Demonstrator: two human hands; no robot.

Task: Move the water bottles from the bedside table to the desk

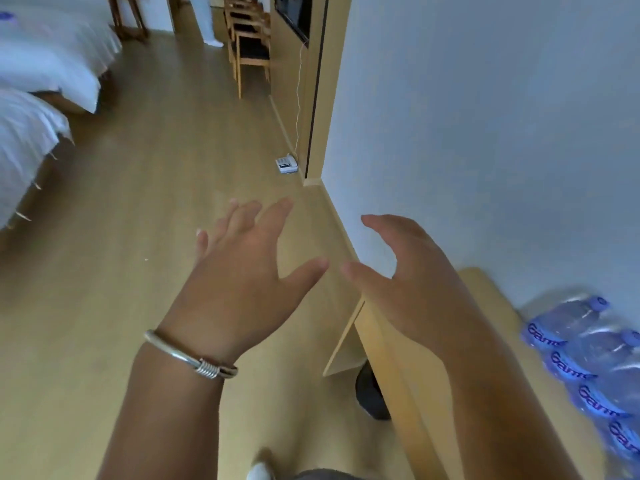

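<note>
Presently, entries as observed:

Water bottles (588, 358): several clear bottles with blue labels and blue caps, lying packed side by side at the right edge of view. They rest on the table, against the wall. Outlines blurred; exact count cannot be told.

Table (408, 368): light wood top, running from lower centre to the right along the wall. Its near corner sits under the right hand. Bottles occupy the far-right part of the top.

Right hand (412, 275): raised above the near corner of the table, palm turned inward. Fingers (375, 221) loosely bent and apart from the thumb, a wide gap between them. Holds nothing, touches nothing. Well apart from the bottles.

Left hand (242, 268): raised over the floor, back of hand to camera. Fingers straight and slightly spread, thumb held out to the right, its tip near the right thumb but not touching. Holds nothing.

Bracelet (194, 358): silver metal bangle with a coiled section, on the left wrist.

Floor (138, 237): light wood boards.

Beds (45, 81): two, white linen, at upper left.

Wall (485, 133): pale, plain, on the right.

Chairs (249, 46): wooden, dark seats, at top centre beside a wood panel.

White device (286, 165): small, on the floor at the panel's foot, a thin cable rising from it.

Dark round object (370, 393): under the table; identity not discernible.
</note>
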